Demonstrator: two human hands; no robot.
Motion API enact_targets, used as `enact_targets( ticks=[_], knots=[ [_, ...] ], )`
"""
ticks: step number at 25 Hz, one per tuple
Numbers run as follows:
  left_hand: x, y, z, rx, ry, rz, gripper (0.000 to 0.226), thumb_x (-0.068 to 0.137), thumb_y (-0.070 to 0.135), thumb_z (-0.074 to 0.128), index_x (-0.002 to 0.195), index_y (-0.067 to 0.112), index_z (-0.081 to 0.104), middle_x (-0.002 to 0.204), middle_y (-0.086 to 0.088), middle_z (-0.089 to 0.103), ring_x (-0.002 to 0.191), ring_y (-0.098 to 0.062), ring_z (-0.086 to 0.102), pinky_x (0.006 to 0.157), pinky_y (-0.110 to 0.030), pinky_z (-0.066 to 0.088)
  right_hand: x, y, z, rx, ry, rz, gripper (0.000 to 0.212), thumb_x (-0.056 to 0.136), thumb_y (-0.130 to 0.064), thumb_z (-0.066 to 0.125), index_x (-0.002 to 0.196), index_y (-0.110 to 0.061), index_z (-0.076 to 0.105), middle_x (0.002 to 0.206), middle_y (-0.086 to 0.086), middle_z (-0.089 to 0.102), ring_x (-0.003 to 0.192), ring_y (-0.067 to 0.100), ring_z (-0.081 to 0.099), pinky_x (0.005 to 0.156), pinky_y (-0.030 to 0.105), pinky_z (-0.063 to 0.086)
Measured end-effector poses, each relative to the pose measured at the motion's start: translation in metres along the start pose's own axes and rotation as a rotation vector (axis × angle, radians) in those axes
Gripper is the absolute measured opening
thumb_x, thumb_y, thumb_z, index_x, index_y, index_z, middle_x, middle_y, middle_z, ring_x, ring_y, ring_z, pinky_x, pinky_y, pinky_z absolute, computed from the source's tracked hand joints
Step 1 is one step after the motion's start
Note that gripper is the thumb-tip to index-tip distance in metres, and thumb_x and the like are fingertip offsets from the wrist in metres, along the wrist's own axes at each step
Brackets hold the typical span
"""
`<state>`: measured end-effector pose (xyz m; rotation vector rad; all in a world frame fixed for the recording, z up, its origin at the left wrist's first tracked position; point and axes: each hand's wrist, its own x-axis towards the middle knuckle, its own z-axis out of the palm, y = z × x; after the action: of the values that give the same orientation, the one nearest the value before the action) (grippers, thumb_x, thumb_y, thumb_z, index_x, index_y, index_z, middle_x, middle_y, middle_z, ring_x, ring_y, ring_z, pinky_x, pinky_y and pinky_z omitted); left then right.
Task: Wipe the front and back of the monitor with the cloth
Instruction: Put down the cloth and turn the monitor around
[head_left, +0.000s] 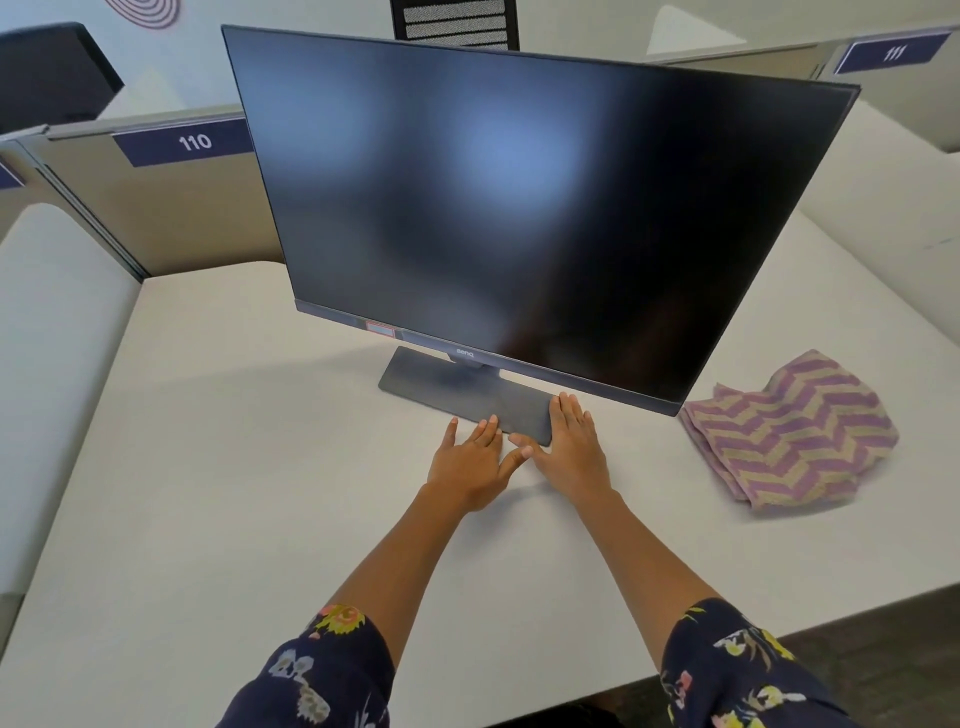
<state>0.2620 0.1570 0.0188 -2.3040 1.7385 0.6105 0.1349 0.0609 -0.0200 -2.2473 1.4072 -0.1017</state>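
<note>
Wiping looks unstarted: the cloth (789, 434) lies untouched at right, beside the centred monitor (540, 208). Left hand (470, 460) and right hand (569, 449), both flat and empty, rest at its base (457, 389).

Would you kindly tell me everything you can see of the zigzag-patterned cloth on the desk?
The purple-and-tan zigzag cloth lies loosely folded and rumpled on the white desk, beside the lower right corner of the black flat-screen monitor. It looks thick and towel-like, with a pinkish hem. Only the desk clearly touches it; contact with the monitor is unclear. Neither the left hand nor the right hand holds it; both lie flat at the monitor's grey base.
</note>
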Motion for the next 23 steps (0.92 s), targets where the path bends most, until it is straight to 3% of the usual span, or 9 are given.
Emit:
enact_targets(
  ticks=[11, 18, 20, 23],
  knots=[
    [-0.008, -0.01, -0.004, 0.066, -0.013, -0.011, 0.072, 0.096, 0.06, 0.003, 0.156, 0.019, 0.006, 0.164, -0.002, 0.0, 0.15, -0.019, -0.001, 0.12, -0.049, -0.007, -0.008, -0.011, 0.007, -0.051, 0.014, -0.01, 0.09, 0.088, -0.067, 0.044, 0.156, -0.021, 0.008, 0.165, 0.002, 0.006, 0.151, 0.028, 0.011, 0.121, 0.04, 0.01],
    [-0.015, 0.006, -0.006, -0.127, 0.044, -0.101, 0.074, 0.097, 0.061, 0.012, 0.156, 0.017, 0.003, 0.164, -0.002, -0.003, 0.15, -0.021, -0.004, 0.119, -0.047, -0.005, -0.044, 0.02, -0.002, 0.065, 0.03, 0.007, 0.069, 0.101, -0.051, 0.029, 0.156, -0.02, 0.001, 0.165, 0.0, -0.004, 0.152, 0.019, 0.0, 0.119, 0.031, -0.006],
    [-0.018, 0.027, -0.015, -0.213, 0.094, -0.104, 0.072, 0.098, 0.059, 0.016, 0.156, 0.017, 0.007, 0.164, -0.003, 0.0, 0.15, -0.023, 0.0, 0.121, -0.047, -0.001, -0.055, 0.031, -0.011, 0.191, 0.065, 0.075, 0.064, 0.103, -0.045, 0.032, 0.157, -0.02, 0.008, 0.165, -0.001, 0.002, 0.152, 0.021, 0.004, 0.12, 0.032, 0.0],
    [-0.017, 0.066, -0.028, -0.471, 0.154, -0.13, 0.066, 0.1, 0.055, 0.023, 0.154, 0.018, 0.016, 0.163, -0.004, 0.01, 0.15, -0.026, 0.01, 0.121, -0.048, 0.008, -0.06, 0.045, -0.033, 0.447, 0.162, 0.191, 0.053, 0.103, -0.036, 0.041, 0.152, -0.019, 0.03, 0.161, 0.003, 0.025, 0.148, 0.028, 0.024, 0.119, 0.041, 0.021]
  ],
)
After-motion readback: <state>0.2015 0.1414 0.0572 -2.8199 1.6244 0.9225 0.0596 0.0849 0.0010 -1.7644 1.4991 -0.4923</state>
